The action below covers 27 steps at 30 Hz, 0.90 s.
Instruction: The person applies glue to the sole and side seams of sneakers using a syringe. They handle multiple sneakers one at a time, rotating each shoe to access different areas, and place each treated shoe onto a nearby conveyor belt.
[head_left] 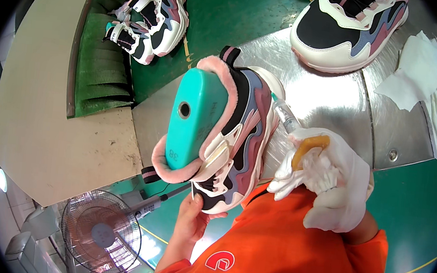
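Note:
A black, white, pink and grey-blue sneaker (248,123) with pink plush lining is tilted on its side in front of me. A teal shoe last (200,108) fills its opening. My bare left hand (193,222) grips the sneaker by the toe, thumb on the upper and fingers partly hidden beneath. In a white glove, my right hand (325,173) is closed around a clear syringe (285,113) with a teal tip. That tip is at the sole edge near the heel; whether it touches cannot be made out. Yellow-brown material covers one gloved finger.
Another sneaker (338,35) stands on the metal tabletop (327,99), left of crumpled white cloths (419,77). Several similar sneakers (159,17) sit at the far left beside a green fringed curtain (104,67) and a beige board (44,93). A fan (101,233) stands at lower left.

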Each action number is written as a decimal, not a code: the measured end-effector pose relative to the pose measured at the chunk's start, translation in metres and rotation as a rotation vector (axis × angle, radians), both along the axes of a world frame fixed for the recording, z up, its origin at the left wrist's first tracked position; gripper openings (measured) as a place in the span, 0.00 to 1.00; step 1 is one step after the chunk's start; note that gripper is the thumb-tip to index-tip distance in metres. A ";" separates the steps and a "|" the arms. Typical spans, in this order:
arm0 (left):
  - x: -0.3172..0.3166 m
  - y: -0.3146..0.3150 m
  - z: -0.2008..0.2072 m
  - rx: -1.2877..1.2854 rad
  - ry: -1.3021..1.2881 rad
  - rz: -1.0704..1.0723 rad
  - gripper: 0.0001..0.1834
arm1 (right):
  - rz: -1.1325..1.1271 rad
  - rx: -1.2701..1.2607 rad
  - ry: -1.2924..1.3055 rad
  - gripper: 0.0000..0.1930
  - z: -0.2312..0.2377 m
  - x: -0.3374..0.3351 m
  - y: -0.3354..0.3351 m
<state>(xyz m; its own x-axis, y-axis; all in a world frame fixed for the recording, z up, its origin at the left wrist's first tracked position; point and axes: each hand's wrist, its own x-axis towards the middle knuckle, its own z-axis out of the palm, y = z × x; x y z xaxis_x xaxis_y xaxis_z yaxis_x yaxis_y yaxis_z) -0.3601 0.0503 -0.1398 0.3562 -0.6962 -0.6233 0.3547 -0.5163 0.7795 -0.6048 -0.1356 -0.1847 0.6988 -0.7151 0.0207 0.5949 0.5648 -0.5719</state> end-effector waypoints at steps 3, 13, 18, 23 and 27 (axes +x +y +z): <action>-0.007 0.005 -0.008 0.024 0.054 -0.062 0.38 | 0.008 0.011 0.025 0.40 0.006 0.000 0.002; -0.028 -0.006 -0.013 -0.043 0.246 -0.117 0.35 | -0.059 -0.165 0.233 0.40 0.021 -0.006 0.005; -0.033 -0.010 -0.013 -0.041 0.303 -0.142 0.33 | -0.046 -0.059 0.115 0.43 0.023 -0.004 0.016; -0.032 -0.008 -0.014 -0.081 0.349 -0.153 0.33 | -0.072 -0.033 0.015 0.48 0.019 -0.001 0.025; -0.031 -0.007 -0.012 -0.084 0.369 -0.124 0.32 | -0.217 0.056 0.179 0.54 0.031 0.010 0.037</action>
<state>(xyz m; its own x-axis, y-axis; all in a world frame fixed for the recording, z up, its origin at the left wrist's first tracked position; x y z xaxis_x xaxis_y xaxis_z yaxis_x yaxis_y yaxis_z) -0.3911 0.0437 -0.1522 0.0288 -0.7736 -0.6330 0.5577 -0.5132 0.6524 -0.5944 -0.0988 -0.1536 0.5185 -0.8446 -0.1332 0.5974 0.4693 -0.6503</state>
